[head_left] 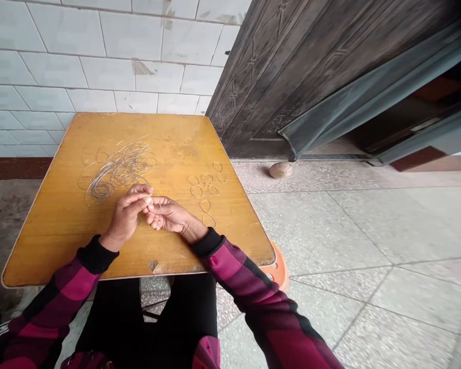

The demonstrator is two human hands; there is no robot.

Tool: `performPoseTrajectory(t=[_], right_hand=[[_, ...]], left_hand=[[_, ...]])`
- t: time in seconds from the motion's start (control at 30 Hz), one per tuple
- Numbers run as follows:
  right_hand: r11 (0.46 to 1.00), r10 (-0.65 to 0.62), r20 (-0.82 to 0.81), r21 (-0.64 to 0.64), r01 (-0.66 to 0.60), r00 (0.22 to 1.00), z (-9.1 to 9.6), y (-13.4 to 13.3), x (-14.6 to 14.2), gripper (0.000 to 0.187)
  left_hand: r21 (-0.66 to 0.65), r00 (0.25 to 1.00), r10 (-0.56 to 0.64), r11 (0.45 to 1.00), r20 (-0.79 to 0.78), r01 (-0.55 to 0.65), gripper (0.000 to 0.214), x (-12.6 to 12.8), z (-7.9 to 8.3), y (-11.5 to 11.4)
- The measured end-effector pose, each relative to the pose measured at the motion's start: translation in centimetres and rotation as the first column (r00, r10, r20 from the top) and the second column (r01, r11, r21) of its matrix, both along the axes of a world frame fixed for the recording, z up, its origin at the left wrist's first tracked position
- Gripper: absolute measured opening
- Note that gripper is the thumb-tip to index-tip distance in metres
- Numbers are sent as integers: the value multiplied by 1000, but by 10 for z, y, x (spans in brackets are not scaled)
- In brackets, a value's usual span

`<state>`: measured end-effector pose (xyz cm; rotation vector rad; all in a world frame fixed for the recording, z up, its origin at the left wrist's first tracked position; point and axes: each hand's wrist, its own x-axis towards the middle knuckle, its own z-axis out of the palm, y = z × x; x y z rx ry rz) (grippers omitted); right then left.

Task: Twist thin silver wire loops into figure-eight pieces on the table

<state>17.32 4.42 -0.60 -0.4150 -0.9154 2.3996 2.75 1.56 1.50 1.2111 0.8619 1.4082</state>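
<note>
My left hand [127, 212] and my right hand [168, 215] meet over the middle of a small yellow wooden table [61, 241]. Both pinch one thin piece of silver wire [158, 206] between their fingertips. A tangled bundle of silver wire [117, 171] lies just beyond my left hand. Several small bent wire loops [204, 197] are spread on the table to the right of my right hand, the nearest one close to my wrist.
A white tiled wall stands behind the table. To the right is a dark metal door [292, 66], a round stone-like object [280, 169] on the tiled floor, and an orange plastic stool [278, 269] under the table's right corner.
</note>
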Motion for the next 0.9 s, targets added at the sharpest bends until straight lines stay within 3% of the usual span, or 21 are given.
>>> performPoseTrajectory(t=[0.17,0.33,0.47,0.57,0.7,0.77,0.83,0.9], right_hand=[[995,-94,154,48,87,984,6,-2,-1,37],[931,-334,207,228,287,920,21,-1,13,32],[871,-366,235,427,242,901,25,1,23,30],[760,-463,268,611,222,845,25,0,26,22],[491,-686,283,860,139,670,31,-7,30,14],[372,-748,258,926,65,612,35,-10,33,13],[343,-747,259,939,20,612,37,-10,37,12],[397,-704,291,918,19,648,37,-8,39,13]], left_hand=[[29,998,42,999,-47,-41,12,-3,-2,3],[171,974,152,978,-169,-122,12,-9,-6,9],[223,941,140,972,-308,-72,14,-12,-5,10],[245,915,117,969,-386,-21,15,-12,-2,9],[259,895,109,966,-433,8,17,-11,-4,9],[262,889,92,965,-449,32,18,-11,-5,9],[272,882,85,961,-463,50,19,-11,-5,9],[292,869,93,954,-486,61,18,-11,-3,9]])
